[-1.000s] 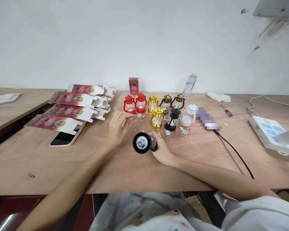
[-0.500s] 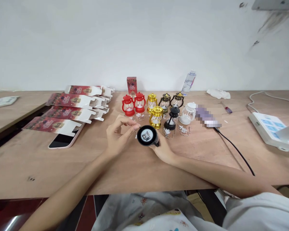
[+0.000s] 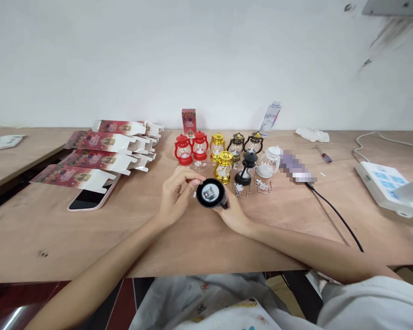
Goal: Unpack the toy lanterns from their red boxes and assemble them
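Observation:
My right hand (image 3: pixel 237 214) grips a small black lantern (image 3: pixel 200 201), its round base turned up towards me. In the middle of the base is a pale disc with a metal-lined compartment (image 3: pixel 210 193). My left hand (image 3: pixel 177 195) is closed in a pinch at the left rim of that base; what sits between thumb and forefinger is too small to name. Just beyond stand several more lanterns: red (image 3: pixel 183 150), gold (image 3: pixel 223 167), black (image 3: pixel 247 168), black with gold trim (image 3: pixel 236 145) and white (image 3: pixel 269 162). Bent wire pieces with small tags (image 3: pixel 241 189) lie before them.
Flattened printed boxes (image 3: pixel 89 158) lie at the left, partly over a phone (image 3: pixel 86 200). A red box (image 3: pixel 189 123) and a bottle (image 3: pixel 270 118) stand near the wall. To the right are a screwdriver (image 3: pixel 325 156), a tissue (image 3: pixel 312 134), a black cable (image 3: pixel 340 215) and a power strip (image 3: pixel 388 188).
My left hand has shifted slightly right, bringing its pinched fingertips closer over the rim of the lantern's base. My right hand and the lantern have stayed nearly still.

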Demonstrator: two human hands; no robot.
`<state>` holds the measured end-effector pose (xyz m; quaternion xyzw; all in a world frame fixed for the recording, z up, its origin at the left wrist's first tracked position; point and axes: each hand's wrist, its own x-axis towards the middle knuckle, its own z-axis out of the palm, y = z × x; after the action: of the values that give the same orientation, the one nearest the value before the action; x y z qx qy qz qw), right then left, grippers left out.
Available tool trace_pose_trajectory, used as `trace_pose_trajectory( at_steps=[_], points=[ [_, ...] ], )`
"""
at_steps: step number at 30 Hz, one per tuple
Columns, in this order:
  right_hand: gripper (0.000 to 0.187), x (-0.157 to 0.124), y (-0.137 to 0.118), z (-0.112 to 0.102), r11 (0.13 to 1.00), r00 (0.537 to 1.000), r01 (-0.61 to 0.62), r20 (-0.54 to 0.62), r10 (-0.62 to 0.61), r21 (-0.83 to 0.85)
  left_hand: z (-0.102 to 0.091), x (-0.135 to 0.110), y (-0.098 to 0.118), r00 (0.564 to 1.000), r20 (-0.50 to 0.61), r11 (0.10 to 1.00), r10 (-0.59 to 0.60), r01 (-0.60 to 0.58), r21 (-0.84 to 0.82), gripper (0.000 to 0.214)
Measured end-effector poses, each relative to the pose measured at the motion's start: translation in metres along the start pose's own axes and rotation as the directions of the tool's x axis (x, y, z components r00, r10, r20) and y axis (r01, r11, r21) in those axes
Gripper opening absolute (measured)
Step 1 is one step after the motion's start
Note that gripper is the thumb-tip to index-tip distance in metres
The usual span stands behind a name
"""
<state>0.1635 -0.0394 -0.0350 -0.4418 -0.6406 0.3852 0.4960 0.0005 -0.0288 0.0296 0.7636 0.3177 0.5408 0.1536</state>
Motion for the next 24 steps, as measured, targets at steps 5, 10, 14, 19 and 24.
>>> trace_pose_trajectory(
  at_steps=[5,10,14,19,24],
  points=[
    [0.038,-0.0001,-0.001,0.0001,1.0,1.0,-0.007,-0.002,0.007,0.008,0.0,-0.0005,-0.0013,1.0,-0.001,1.0,0.004,-0.004,-0.028,0.012],
    [0.038,-0.0001,-0.003,0.0001,1.0,1.0,-0.012,-0.007,0.012,0.014,-0.0011,0.0,-0.001,0.999,0.032,0.999,0.035,-0.036,0.009,0.008],
    [0.038,0.0,-0.0021,0.0002,1.0,1.0,-0.021,-0.011,0.021,0.02,-0.0018,0.0011,-0.0003,0.999,0.048,1.0,0.021,-0.022,0.007,0.009],
    [0.039,0.0004,0.0,-0.0001,0.999,1.0,-0.023,-0.006,0.023,0.025,-0.0024,0.0021,-0.0001,0.996,0.087,0.998,-0.032,0.037,-0.052,0.011],
    [0.04,0.0005,0.0007,-0.0006,0.999,1.0,-0.03,0.005,0.03,0.027,-0.0026,0.0034,0.0002,0.972,0.164,0.96,-0.165,0.197,-0.198,0.012]
  ],
)
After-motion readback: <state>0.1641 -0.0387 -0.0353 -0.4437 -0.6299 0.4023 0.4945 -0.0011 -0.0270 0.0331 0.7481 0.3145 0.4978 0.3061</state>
